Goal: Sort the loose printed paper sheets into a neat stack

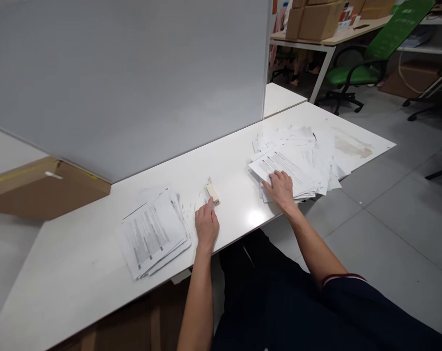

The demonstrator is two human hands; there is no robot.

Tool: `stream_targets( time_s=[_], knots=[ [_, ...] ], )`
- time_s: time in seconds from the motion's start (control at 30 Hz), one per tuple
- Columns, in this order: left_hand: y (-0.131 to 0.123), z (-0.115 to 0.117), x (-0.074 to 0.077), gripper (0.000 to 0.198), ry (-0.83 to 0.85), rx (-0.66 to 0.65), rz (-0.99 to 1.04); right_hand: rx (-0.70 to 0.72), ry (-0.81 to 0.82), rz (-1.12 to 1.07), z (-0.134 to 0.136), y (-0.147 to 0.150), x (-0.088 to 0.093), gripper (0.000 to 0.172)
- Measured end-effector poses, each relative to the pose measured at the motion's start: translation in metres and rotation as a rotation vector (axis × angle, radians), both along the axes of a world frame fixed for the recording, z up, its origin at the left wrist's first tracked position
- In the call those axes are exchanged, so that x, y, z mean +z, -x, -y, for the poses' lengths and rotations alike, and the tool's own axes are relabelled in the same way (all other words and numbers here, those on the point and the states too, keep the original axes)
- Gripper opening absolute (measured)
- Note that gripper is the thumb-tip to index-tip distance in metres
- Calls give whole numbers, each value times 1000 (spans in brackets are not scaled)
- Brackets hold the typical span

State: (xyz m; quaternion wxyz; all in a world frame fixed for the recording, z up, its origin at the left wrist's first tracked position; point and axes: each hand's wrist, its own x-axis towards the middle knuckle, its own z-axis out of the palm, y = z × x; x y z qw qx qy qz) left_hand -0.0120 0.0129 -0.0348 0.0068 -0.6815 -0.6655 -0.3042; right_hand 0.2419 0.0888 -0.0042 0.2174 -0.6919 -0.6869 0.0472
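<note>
My left hand [206, 225] rests low on the white table, its index finger stretched out to the near end of a small cream oblong object [212, 192]; I cannot tell that object's exact kind. Nothing shows inside the hand. Further right, my right hand [282, 191] lies with fingers spread on a printed sheet [288, 168] at the top of a loose, fanned pile of papers [325, 163]. A neater stack of printed papers [155, 234] sits left of my left hand, slightly askew at its edges.
Small white scraps lie on the table [96, 253] between stack and cream object. A tall grey panel [133, 83] stands along the far edge. A cardboard box [60, 187] is at far left. Beyond are a green chair [355, 74] and a desk with boxes [317, 22].
</note>
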Motion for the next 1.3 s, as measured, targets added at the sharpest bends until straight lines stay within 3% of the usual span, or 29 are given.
stream_targets(
  time_s=[0.27, 0.4, 0.5, 0.6, 0.77, 0.9, 1.03, 1.13, 1.3],
  knots=[
    [1, 0, -1, 46, -11, -4, 3, -30, 46, 26, -1, 3, 14, 33],
    [1, 1, -2, 46, -17, -2, 5, 19, 62, 100, 3, 2, 19, 31],
    [0, 1, -2, 46, -31, 6, 24, 15, 25, 67, 8, -5, 31, 32],
    [1, 2, -2, 45, -52, 31, 72, 23, -119, -127, 18, -13, 54, 36],
    [2, 5, 1, 41, -107, 57, 314, 52, -250, -747, 38, -12, 86, 30],
    [-9, 12, 17, 51, -16, -16, 874, 72, -132, -1236, 42, 5, 73, 25],
    [-26, 18, 37, 57, 212, -217, 1440, 37, 90, -1481, 44, 29, 45, 25],
    [-35, 21, 44, 52, 289, -242, 1612, 18, 172, -1489, 51, 44, 30, 28],
    [-37, 21, 37, 39, 196, -68, 1652, 167, 212, -1165, 62, 46, 17, 38]
  ],
)
